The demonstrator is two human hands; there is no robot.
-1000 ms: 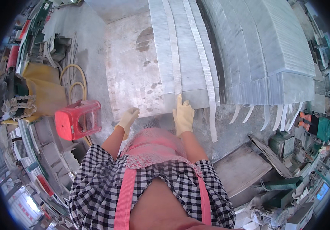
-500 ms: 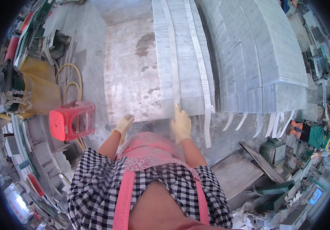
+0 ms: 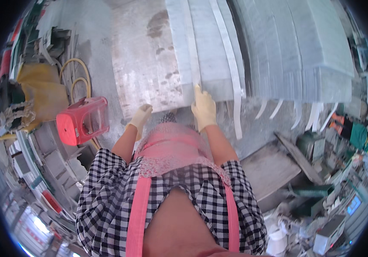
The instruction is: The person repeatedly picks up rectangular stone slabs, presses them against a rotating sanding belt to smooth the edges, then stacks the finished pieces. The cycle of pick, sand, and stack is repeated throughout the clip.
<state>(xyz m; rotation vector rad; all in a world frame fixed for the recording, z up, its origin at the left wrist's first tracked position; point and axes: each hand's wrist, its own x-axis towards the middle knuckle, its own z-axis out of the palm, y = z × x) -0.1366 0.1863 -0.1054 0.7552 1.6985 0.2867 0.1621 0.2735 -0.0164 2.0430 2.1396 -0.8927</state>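
Observation:
My right hand [image 3: 204, 108], in a pale cream glove, is at the near edge of a row of thin grey-white stone slabs [image 3: 212, 55]. Its forefinger stretches along a flat white strap [image 3: 191, 40] that runs over the slabs, and the strap's near end disappears under the closed fingers. My left hand [image 3: 140, 116], gloved alike, hovers by the near edge of a stained flat board [image 3: 143, 73]. Its fingers are curled together, with nothing seen in them. A second white strap [image 3: 232, 55] crosses the same slabs and hangs loose over their front.
A larger slab stack [image 3: 304, 51] with dangling strap ends stands on the right. At left are a red plastic stool [image 3: 82, 121], a yellow hose [image 3: 75, 60] and a yellow sheet [image 3: 40, 92]. Flat boards [image 3: 269, 169] lie at lower right; a person in green [image 3: 359, 136] is farther off.
The whole view has shifted, so slabs and hands sit higher in the picture. My right hand stays at the same strap; my left fingers look more curled.

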